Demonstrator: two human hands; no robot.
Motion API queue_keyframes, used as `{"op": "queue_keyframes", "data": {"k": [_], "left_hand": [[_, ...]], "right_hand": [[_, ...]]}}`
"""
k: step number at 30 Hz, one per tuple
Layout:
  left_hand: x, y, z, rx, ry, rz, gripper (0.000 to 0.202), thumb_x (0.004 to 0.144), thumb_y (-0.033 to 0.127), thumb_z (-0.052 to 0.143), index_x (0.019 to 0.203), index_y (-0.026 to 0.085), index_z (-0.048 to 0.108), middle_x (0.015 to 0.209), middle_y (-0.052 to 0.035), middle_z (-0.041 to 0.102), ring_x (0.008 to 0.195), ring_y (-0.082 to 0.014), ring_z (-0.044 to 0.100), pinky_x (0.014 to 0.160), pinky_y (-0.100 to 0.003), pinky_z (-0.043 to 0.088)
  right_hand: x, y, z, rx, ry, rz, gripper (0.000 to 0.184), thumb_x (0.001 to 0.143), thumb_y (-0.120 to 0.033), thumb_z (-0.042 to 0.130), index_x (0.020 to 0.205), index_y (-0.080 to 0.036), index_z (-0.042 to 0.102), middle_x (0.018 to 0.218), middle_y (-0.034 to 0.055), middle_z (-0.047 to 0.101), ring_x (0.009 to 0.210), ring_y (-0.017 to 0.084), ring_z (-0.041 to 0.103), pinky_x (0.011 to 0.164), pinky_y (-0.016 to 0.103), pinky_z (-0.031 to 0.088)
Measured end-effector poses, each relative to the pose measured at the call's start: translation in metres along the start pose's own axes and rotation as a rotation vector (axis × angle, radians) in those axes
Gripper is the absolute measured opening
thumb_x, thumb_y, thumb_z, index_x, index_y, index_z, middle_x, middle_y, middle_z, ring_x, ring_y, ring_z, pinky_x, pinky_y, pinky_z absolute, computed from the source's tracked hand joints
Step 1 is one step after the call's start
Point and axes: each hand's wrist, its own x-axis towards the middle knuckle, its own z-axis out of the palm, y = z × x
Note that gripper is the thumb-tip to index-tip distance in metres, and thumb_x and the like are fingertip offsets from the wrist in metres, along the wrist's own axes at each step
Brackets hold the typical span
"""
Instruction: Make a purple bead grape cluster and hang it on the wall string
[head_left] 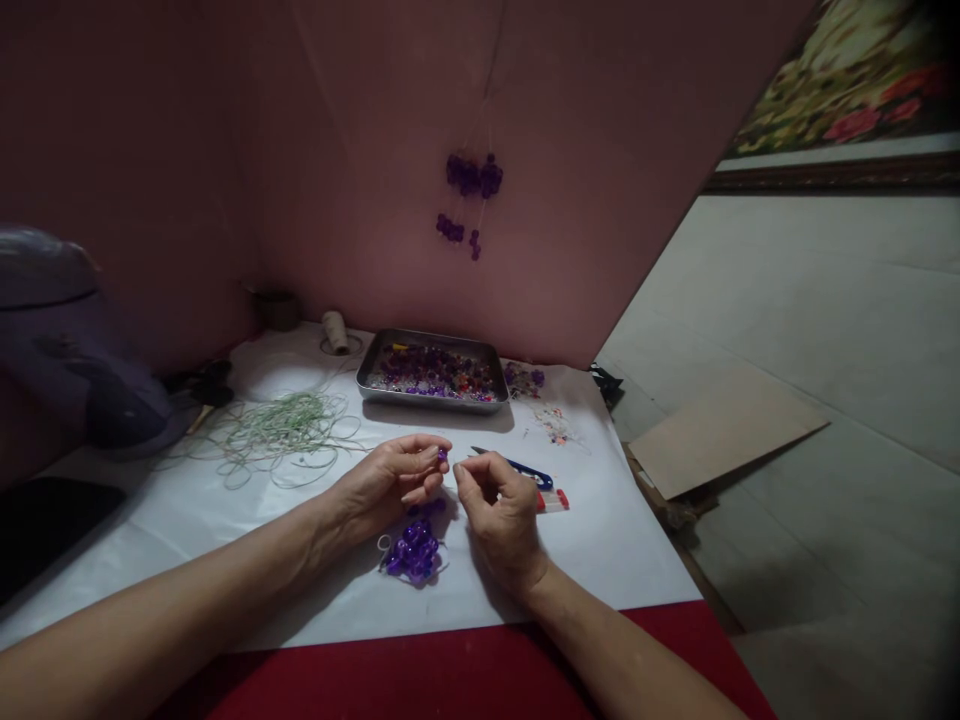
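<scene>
A small purple bead is pinched between the thumb and fingertips of my left hand. Close by on the right, my right hand is closed in a pinch, its thumb pressed against the forefinger; whatever it holds is too fine to make out. Below and between the hands, a cluster of purple beads lies on the white sheet, with a loop of thread at its left side. A few more purple beads sit just above that cluster. Blue thread snips lie partly hidden behind my right hand.
A metal tray of mixed beads stands at the back. Tangled pale green cord lies left, with a thread spool behind it. A red-and-white packet is right of my right hand. Beaded pieces hang on the pink wall.
</scene>
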Motion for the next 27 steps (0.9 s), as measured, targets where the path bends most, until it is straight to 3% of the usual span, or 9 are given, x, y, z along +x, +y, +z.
{"op": "queue_keyframes", "data": {"k": [15, 27], "left_hand": [[-0.0009, 0.0001, 0.0011, -0.029, 0.049, -0.008, 0.009, 0.073, 0.006, 0.072, 0.081, 0.009, 0.069, 0.068, -0.0068, 0.066, 0.053, -0.0082, 0.058, 0.047, -0.016, 0.041], [-0.0022, -0.0001, 0.0014, -0.02, 0.052, -0.002, 0.02, 0.067, 0.011, 0.08, 0.082, 0.01, 0.066, 0.064, -0.0026, 0.063, 0.052, -0.0076, 0.057, 0.048, -0.016, 0.04]], "right_hand": [[-0.0048, 0.0015, -0.0002, 0.036, -0.082, 0.008, 0.016, 0.084, -0.021, 0.056, 0.069, -0.018, 0.054, 0.051, -0.0055, 0.047, 0.043, 0.008, 0.038, 0.044, 0.022, 0.031], [-0.0042, -0.0007, 0.0, 0.047, -0.107, -0.012, 0.015, 0.084, -0.02, 0.056, 0.069, -0.019, 0.055, 0.05, -0.0072, 0.04, 0.042, 0.008, 0.036, 0.044, 0.023, 0.029]]}}
